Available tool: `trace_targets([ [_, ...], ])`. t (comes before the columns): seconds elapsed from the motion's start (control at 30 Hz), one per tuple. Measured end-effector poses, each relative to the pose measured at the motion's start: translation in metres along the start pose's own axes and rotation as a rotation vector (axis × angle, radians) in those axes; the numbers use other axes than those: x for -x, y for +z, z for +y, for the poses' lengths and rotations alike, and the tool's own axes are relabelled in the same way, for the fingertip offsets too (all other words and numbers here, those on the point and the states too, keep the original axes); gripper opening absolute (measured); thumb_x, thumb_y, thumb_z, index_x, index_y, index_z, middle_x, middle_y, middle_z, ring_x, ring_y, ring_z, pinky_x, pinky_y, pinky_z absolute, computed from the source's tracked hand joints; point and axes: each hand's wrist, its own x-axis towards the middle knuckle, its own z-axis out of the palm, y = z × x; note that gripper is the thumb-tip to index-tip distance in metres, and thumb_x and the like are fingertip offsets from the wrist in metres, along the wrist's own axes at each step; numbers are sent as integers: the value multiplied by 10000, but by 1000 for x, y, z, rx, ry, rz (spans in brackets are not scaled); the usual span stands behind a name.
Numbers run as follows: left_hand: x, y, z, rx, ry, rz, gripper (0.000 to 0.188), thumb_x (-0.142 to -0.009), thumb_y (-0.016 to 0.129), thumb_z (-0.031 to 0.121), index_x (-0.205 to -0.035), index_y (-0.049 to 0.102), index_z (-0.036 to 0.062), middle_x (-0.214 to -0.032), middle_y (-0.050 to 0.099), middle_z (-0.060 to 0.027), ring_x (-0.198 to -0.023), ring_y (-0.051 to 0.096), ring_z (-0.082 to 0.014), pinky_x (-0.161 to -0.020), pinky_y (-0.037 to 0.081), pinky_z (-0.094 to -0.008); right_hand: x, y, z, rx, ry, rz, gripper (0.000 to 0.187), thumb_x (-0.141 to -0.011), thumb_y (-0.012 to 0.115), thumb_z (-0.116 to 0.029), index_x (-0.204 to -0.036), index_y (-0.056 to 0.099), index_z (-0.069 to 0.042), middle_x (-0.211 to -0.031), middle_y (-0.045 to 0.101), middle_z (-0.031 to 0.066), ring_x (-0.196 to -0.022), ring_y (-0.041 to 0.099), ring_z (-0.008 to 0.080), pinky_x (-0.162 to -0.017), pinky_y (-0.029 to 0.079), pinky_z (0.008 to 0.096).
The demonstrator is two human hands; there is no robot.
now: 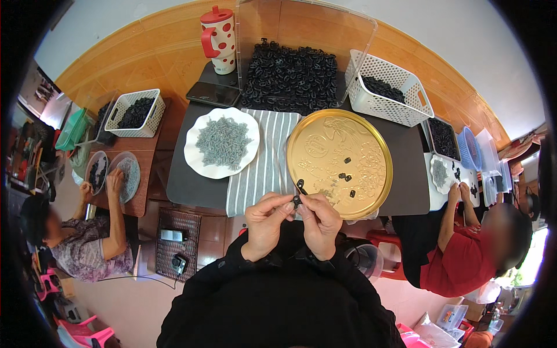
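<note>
My left hand [268, 225] and my right hand [321, 223] meet at the near edge of the table, both closed. Their fingertips pinch a small black plastic piece [296, 200] between them. Just beyond the fingers, another dark piece [300, 183] is at the rim of a round gold tray [368, 145]. Several loose black pieces [344, 177] lie on that tray. To the left, a scalloped white plate [193, 158] bears a heap of small grey metal parts [226, 142], perhaps springs or screws. A striped grey cloth [269, 124] lies under part of the plate and tray.
Behind stands a clear bin [371, 29] full of black pieces, beside a dotted tumbler [219, 43] and a phone [212, 94]. A white basket [400, 113] stands at the back right. People work at the left [93, 243] and right [464, 255].
</note>
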Motion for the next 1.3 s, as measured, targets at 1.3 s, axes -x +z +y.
trace_targets([
  [1.3,-9,-17,3,326,-347,-184,269,-832,625,-65,-1095,647,-11,-963,638,-84,-782,595,-99,-658,509,-208,1,-9,5,-62,-26,-130,380,-748,667,120,-1109,621,9,-961,591,110,-704,565,115,-583,433,202],
])
